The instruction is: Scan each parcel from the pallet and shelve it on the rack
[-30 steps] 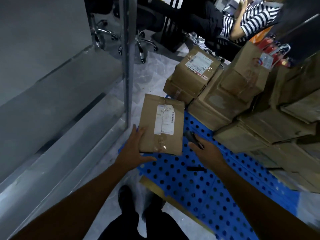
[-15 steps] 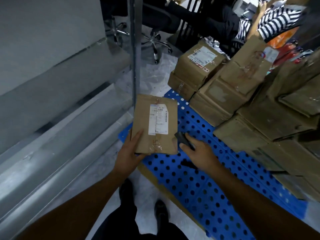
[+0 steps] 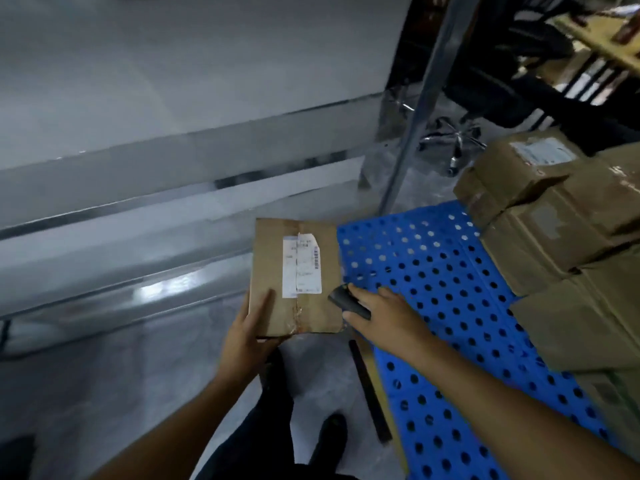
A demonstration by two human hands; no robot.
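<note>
My left hand point(image 3: 247, 332) grips a flat brown parcel point(image 3: 273, 306) at its near left corner, thumb on top, holding it off the blue perforated pallet point(image 3: 440, 289). A white label with a barcode point(image 3: 300, 265) faces up on the parcel. My right hand point(image 3: 384, 311) holds a small dark scanner point(image 3: 348, 301) just right of the parcel's near edge. More brown parcels point(image 3: 554, 216) are stacked on the pallet at the right. The grey metal rack point(image 3: 138, 168) runs along the left.
A rack upright point(image 3: 419, 109) stands behind the pallet's far corner. Office chair bases point(image 3: 453, 140) and dark furniture sit beyond it. A dark strip point(image 3: 369, 389) lies along the pallet's near edge. My shoes point(image 3: 327, 438) stand on the grey floor.
The parcel has come up off the pallet and moved left toward the rack in my left hand. My right hand with the scanner stayed beside it. The view swung left.
</note>
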